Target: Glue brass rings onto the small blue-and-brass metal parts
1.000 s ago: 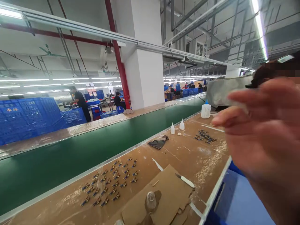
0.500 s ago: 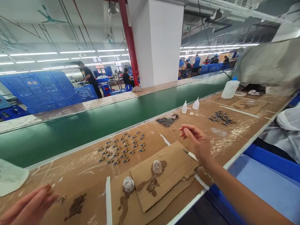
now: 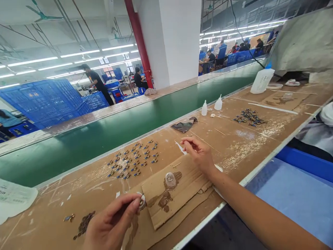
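My left hand (image 3: 111, 224) hovers low at the front of the brown bench, fingers pinched over a small clear cup (image 3: 142, 200) at the cardboard's left edge. My right hand (image 3: 199, 154) rests above the cardboard sheet (image 3: 177, 192), fingers pinched on a thin pale stick I can barely make out. A second clear cup (image 3: 170, 180) stands on the cardboard between my hands. Rows of small blue-and-brass parts (image 3: 134, 160) lie just beyond.
A green conveyor belt (image 3: 104, 139) runs past the bench. Two small dropper bottles (image 3: 211, 106), a dark rag (image 3: 184, 125), another pile of parts (image 3: 249, 117) and a white bottle (image 3: 261, 80) sit to the right. Blue crates (image 3: 41, 102) and people working stand beyond.
The view has dropped from the hall to the bench. My right hand came down from close to the camera to the cardboard; my left hand moved in from the left edge to the small cup.
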`<state>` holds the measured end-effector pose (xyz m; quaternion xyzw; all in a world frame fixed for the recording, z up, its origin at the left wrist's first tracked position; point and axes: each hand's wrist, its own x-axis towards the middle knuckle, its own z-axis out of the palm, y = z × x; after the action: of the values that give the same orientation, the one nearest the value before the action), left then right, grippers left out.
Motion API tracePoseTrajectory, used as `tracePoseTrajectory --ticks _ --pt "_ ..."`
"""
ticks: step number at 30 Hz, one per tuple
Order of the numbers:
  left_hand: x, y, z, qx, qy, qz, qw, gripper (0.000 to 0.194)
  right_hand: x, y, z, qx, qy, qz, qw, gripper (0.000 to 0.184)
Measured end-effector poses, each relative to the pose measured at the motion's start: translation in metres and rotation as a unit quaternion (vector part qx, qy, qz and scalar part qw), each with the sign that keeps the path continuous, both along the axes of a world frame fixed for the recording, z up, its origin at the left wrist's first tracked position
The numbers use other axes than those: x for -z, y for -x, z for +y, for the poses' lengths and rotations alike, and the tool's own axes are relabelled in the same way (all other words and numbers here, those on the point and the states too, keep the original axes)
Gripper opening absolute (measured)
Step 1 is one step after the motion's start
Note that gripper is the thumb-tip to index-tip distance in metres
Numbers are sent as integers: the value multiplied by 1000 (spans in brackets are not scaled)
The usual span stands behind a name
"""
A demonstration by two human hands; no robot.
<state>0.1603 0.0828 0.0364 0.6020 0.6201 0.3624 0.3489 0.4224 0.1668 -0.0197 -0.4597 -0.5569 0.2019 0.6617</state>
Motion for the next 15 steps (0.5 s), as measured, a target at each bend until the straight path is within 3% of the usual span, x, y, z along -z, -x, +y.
tracePoseTrajectory --ticks 3,8,15 --pt "0 -19 16 57 -1 36 998 39 -2 -1 0 -1 -2 -17 1000 22" --pt "-1 -46 31 93 -13 82 992 30 -4 0 -1 -8 -12 -45 999 22" --pt "-6 -61 44 155 -43 219 962 28 -3 -2 1 -14 -28 -69 997 21"
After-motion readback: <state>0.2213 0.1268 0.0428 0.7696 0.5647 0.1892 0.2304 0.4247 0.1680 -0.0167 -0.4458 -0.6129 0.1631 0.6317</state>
